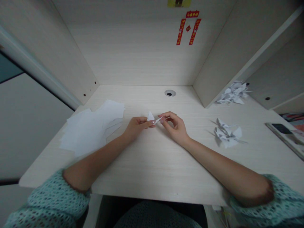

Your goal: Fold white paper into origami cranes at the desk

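Between my two hands, over the middle of the desk, is a small folded piece of white paper (150,116) with a narrow pointed part. My left hand (139,124) is closed on it, thumb on top and fingers beneath. The thumb and fingertips of my right hand (175,126) pinch the pointed tip from the right side. My fingers hide part of the folds. Left of my left hand lies a spread of flat white paper sheets (87,129), overlapping one another.
Folded white paper figures (228,133) lie in a small cluster on the right, and another heap of them (234,93) sits by the upright panel (220,63). A phone-like flat device (285,134) lies at the far right. A round cable hole (170,93) is at the desk's back.
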The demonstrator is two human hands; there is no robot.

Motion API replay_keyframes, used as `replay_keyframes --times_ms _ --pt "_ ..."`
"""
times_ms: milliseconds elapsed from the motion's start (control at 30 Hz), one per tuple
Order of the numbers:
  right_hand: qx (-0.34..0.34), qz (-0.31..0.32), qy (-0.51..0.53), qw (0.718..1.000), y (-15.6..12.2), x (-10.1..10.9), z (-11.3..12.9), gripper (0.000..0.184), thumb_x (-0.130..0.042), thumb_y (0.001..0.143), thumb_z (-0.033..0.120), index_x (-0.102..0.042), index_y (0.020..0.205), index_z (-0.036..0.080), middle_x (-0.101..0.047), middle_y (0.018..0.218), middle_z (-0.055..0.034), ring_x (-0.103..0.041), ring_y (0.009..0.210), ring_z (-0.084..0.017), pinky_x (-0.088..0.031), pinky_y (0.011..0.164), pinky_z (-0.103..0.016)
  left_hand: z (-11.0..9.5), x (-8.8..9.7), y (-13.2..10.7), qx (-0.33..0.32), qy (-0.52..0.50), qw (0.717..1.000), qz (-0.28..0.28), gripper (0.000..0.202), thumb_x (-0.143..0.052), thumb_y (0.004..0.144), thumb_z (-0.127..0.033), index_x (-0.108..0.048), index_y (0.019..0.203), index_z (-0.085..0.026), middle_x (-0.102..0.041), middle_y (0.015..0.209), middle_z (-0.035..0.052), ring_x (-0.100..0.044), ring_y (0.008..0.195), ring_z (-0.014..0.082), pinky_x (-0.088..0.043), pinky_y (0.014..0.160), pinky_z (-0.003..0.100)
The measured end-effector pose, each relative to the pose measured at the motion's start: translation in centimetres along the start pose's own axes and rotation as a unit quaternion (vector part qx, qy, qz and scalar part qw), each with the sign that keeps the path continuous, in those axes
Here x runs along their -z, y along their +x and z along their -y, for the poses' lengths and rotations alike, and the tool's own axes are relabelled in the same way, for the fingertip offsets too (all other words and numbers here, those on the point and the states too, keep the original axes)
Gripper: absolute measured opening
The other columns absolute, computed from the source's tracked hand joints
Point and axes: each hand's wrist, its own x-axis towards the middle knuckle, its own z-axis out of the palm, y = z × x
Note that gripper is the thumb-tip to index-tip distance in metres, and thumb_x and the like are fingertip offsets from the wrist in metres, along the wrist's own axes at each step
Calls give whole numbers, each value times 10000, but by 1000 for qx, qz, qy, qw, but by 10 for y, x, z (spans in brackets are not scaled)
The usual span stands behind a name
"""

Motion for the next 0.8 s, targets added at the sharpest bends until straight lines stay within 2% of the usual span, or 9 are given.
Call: replay_keyframes --times_ms 433,800 --pt "11 6 -8 1000 0 0 2 81 -590 842 261 -631 897 218 -648 848 -25 -593 800 -165 -467 718 -313 -2 2 -1 9 9 1000 10 350 -681 712 -491 -730 739 -146 -722 764 56 -564 668 127 -378 668 247" --pt "44 6 -29 999 -2 0 6 48 -558 849 225 -589 884 213 -619 796 -15 -574 753 -155 -457 704 -308 -5 0 -3 11 -24 999 33 319 -692 709 -461 -726 737 -145 -716 738 43 -568 657 124 -378 663 241"
